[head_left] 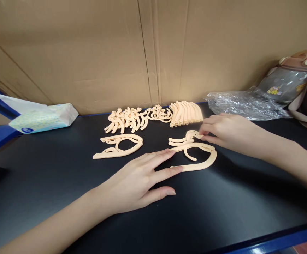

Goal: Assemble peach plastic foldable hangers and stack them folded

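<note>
A beige plastic folding hanger (207, 163) lies folded on the black table, with a thin curved piece at its middle. My left hand (142, 176) rests over its left ends, fingers spread and fingertips touching the two arms. Just behind the hanger are two small curved hanger pieces (181, 141). My right hand (224, 134) has its thumb and fingers pinched on the end of the upper one, near the hook-like bend. Another folded hanger (124, 151) lies to the left, apart from both hands.
Along the back lie a heap of short curved pieces (127, 119), thin hooks (160, 113) and a row of long arms (186, 113). A tissue pack (44, 118) is at left. Clear plastic wrap (244, 106) and a bottle (283, 83) stand at right before a cardboard wall (89, 53).
</note>
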### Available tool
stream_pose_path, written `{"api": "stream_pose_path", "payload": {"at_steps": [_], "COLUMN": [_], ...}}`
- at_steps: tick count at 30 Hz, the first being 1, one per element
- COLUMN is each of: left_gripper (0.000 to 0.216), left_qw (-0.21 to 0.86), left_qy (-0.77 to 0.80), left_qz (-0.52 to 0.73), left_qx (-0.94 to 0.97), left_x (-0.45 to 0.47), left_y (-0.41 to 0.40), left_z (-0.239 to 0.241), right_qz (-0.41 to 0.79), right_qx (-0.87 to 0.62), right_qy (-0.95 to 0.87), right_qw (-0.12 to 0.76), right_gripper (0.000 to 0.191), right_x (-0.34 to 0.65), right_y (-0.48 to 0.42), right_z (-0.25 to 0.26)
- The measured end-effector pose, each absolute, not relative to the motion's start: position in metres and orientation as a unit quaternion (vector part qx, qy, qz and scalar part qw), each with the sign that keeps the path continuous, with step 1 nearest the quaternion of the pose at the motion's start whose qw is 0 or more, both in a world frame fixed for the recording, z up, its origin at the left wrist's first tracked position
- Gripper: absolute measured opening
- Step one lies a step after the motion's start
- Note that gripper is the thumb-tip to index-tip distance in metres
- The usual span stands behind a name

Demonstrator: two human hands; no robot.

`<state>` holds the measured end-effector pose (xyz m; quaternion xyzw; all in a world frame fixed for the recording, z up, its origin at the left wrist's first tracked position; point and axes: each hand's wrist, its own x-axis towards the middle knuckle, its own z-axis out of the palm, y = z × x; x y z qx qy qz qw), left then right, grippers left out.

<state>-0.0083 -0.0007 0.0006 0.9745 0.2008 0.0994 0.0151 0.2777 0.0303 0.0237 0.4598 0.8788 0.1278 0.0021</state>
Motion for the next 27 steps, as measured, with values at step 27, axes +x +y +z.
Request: {"api": "stream_pose_path", "payload": {"at_steps": [27], "left_gripper": [0.042], "left_qw": [0.003], "left_qy": [0.180], "left_qz": [0.148], "left_qx": [0.972], "left_x": [-0.0098], "left_y": [-0.0030], "left_z": [0.0011], "right_qz": [0.072], "right_qx": [0.423], "right_qy": [0.893], "right_qw": [-0.137], "right_gripper": [0.017], "right_x": [0.2729], "right_y": [0.0266], "right_z": [0.0307]}}
